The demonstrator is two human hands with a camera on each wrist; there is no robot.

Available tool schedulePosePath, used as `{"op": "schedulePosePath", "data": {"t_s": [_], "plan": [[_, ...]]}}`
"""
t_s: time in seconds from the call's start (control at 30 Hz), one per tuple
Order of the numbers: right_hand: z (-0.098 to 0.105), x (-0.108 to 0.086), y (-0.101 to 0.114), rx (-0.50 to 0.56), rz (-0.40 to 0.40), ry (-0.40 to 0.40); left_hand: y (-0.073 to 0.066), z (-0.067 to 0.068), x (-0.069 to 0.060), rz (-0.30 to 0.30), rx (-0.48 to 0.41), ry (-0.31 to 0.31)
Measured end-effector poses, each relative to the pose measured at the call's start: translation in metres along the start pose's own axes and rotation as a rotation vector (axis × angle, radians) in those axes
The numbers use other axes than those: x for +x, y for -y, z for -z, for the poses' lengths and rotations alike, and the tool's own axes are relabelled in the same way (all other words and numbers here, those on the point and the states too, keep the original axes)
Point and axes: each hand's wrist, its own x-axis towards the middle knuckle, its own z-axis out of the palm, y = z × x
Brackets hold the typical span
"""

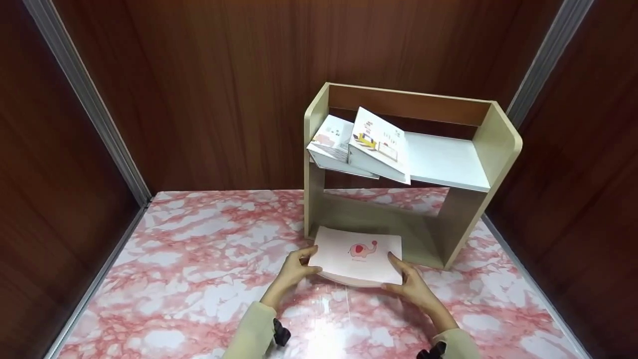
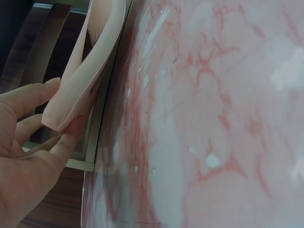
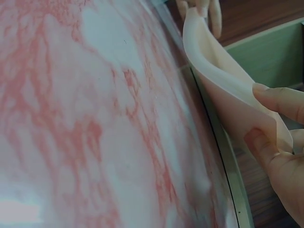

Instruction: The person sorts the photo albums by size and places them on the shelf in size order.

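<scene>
A thin pink notebook (image 1: 334, 254) with a red elephant on its cover is held level at the front of the lower tier of a small wooden shelf (image 1: 314, 199). At its left edge my left hand (image 1: 293, 270) pinches it between thumb and fingers. My right hand (image 1: 414, 289) grips the opposite edge the same way. In the left wrist view the notebook (image 2: 78, 90) bows, its pages and covers parting in the middle. The right wrist view shows the same sag in the notebook (image 3: 237, 107), with fingers on both faces.
On the upper tier, a white book (image 1: 381, 142) leans over another white book (image 1: 334, 130) at the left, both jutting past the front edge. The shelf's right side panel (image 1: 498, 134) stands upright. Dark wood panels (image 1: 214, 99) enclose the marbled pink-and-white table (image 1: 199, 259).
</scene>
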Motion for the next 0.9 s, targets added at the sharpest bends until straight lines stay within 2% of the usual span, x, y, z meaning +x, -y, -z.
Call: {"op": "schedulePosePath", "data": {"t_s": [0.07, 0.23, 0.3, 0.4, 0.5, 0.73, 0.9], "plan": [[0.001, 0.001, -0.008, 0.029, -0.023, 0.016, 0.0, 0.0, 0.001, 0.008, 0.0, 0.003], [0.002, 0.001, -0.002, 0.104, -0.083, 0.07, 0.003, 0.002, 0.003, 0.034, 0.008, 0.026], [0.001, 0.0, -0.003, 0.118, -0.075, 0.071, 0.003, 0.003, 0.003, 0.032, 0.011, 0.031], [-0.001, 0.0, -0.017, 0.112, -0.04, 0.051, 0.002, 0.003, 0.002, 0.017, 0.018, 0.039], [-0.001, -0.002, -0.019, 0.12, -0.028, 0.053, 0.0, 0.003, 0.002, 0.016, 0.026, 0.044], [0.001, -0.002, -0.02, 0.188, -0.046, 0.121, 0.002, 0.005, 0.002, -0.009, 0.071, 0.04], [0.0, -0.002, -0.022, 0.213, -0.041, 0.138, 0.004, 0.006, 0.003, -0.018, 0.061, 0.035]]}}
